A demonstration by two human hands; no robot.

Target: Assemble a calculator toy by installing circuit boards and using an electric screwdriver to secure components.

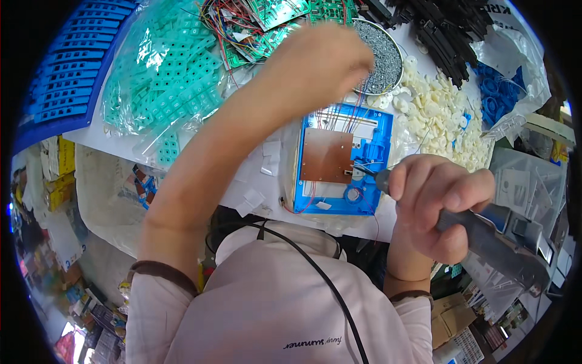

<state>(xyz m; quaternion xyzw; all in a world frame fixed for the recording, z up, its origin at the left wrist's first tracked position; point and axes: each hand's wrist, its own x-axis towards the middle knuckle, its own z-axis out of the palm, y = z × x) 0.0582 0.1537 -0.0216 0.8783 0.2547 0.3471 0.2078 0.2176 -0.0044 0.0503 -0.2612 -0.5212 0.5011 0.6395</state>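
Note:
My right hand [439, 203] is closed around a dark electric screwdriver [485, 242], its bit pointing left. The bit's tip is at the right edge of a brown circuit board [327, 156]. That board lies inside an open blue plastic housing [379, 130], with thin wires running from its upper side. My left hand [324, 60] is beyond the housing, at the left rim of a round dish of small grey screws [386, 57]. Its fingers are curled and a little blurred; anything between them is hidden.
Teal plastic pieces in clear bags [163, 79] lie at the left, beside stacked blue parts [85, 60]. Green circuit boards [276, 12] with wires are at the back. Cream plastic pieces [445, 112], black parts [433, 30] and a bag of blue pieces [500, 91] are at the right.

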